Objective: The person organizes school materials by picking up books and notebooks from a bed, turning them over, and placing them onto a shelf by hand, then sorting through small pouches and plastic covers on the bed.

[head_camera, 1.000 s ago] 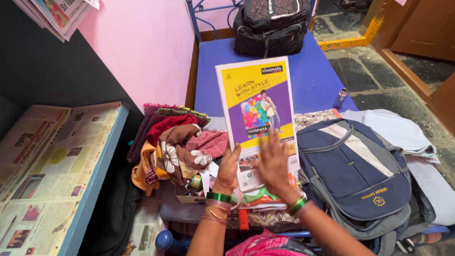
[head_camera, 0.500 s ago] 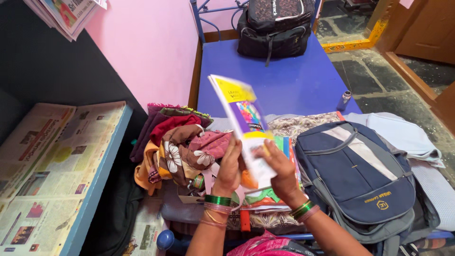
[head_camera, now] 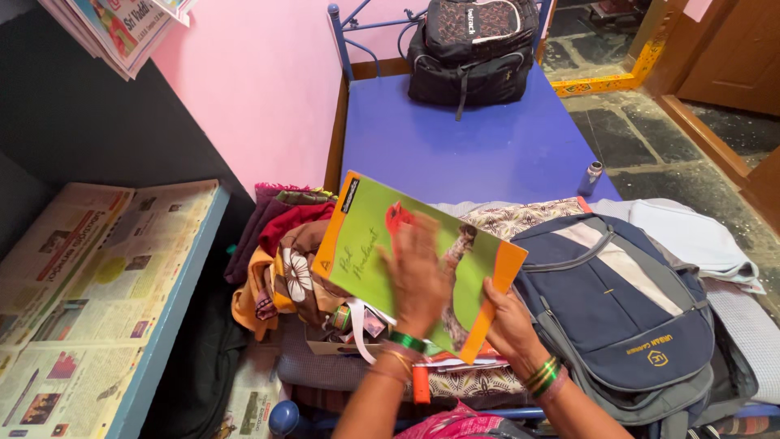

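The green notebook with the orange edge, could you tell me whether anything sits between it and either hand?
Nothing visible does. The left hand lies flat on the cover of the green notebook, and the right hand grips its orange edge from below, beside the navy backpack.

Pretty bright daylight feed on my end, soft and even, no hard shadows on the blue table. My left hand is smeared with motion blur (fingers basically ghosted), while the green notebook under it stays mostly sharp. The dark shelf wall on the left sits in shade. Edges bend a bit, typical wide lens, and no real glare anywhere.
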